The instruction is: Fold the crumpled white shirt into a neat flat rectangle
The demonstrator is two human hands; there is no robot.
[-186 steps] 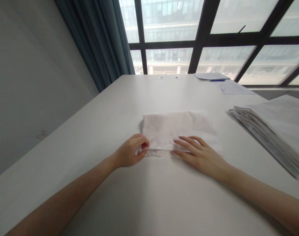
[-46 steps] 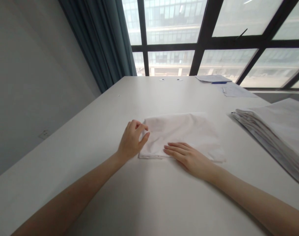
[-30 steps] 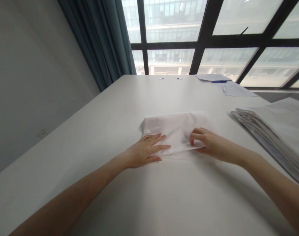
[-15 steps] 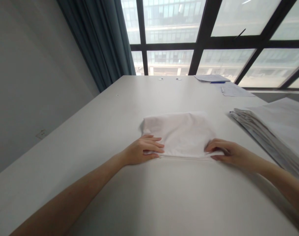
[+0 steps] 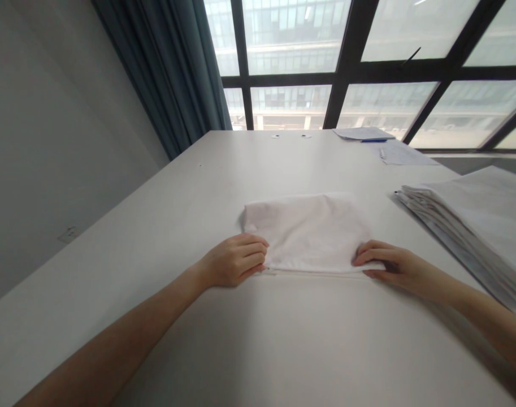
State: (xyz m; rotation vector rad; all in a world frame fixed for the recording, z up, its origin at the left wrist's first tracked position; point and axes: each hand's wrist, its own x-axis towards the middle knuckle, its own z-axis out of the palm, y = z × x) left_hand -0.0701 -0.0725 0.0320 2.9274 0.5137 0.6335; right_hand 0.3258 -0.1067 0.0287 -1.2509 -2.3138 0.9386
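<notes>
A folded white cloth (image 5: 312, 234) lies flat on the white table (image 5: 317, 339), its layered near edge facing me. At the cloth's near left corner, my left hand (image 5: 236, 260) has its fingers curled closed on the fabric. My right hand (image 5: 385, 263) pinches the near right corner, the thumb at the front edge and the fingers on top. Shallow creases run across the upper layer. The corners under both hands are partly hidden.
To the right sits a stack of folded white cloths (image 5: 478, 220). Papers (image 5: 363, 134) and a blue pen (image 5: 373, 140) lie at the table's far right. A blue curtain (image 5: 168, 73) and a window (image 5: 295, 39) stand behind the table.
My left hand's fingers, earlier stretched over the cloth, have drawn back left and curled in at the corner. The right hand keeps its pinch, and the cloth stays in place.
</notes>
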